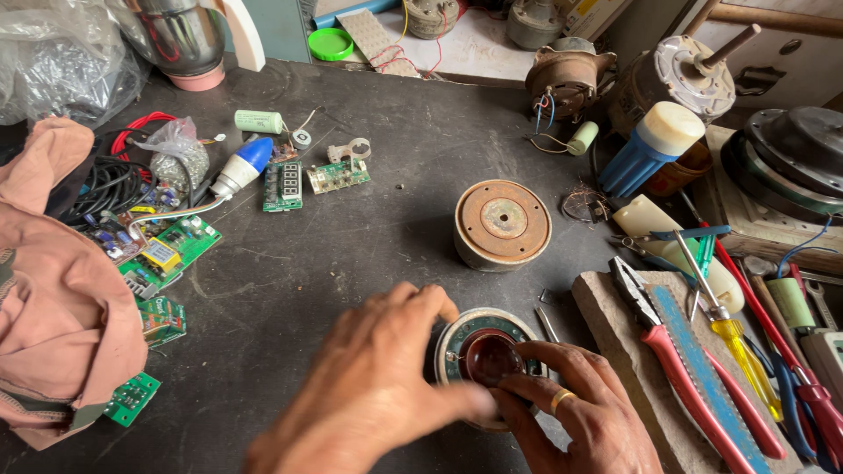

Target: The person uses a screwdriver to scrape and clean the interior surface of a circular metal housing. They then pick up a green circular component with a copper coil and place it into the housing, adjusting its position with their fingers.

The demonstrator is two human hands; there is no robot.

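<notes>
1. While both hands meet low in the head view, the left hand (pixel 373 386) curls over the near-left rim of a round motor part (pixel 483 355), a grey ring with a dark red centre, which sits on the dark desk (pixel 351 254) just in front of the person.
2. Its grip is clamped on that rim, fingers over the top edge and thumb reaching toward the centre.
3. Opposite it, the right hand (pixel 580 412), with a ring on one finger, has its fingertips pressed together on the red centre piece, pinching it.
4. As I judge it, the step in hand is working the centre piece in the housing; the next move calls for a steady hold with the left hand and a straight, even pull or turn with the right.
5. Behind, well apart, stands a rusty round motor cap (pixel 502 224).
6. Red-handled pliers (pixel 676 360) and a yellow screwdriver (pixel 738 338) lie to the right, green circuit boards (pixel 171 250) to the left.
</notes>
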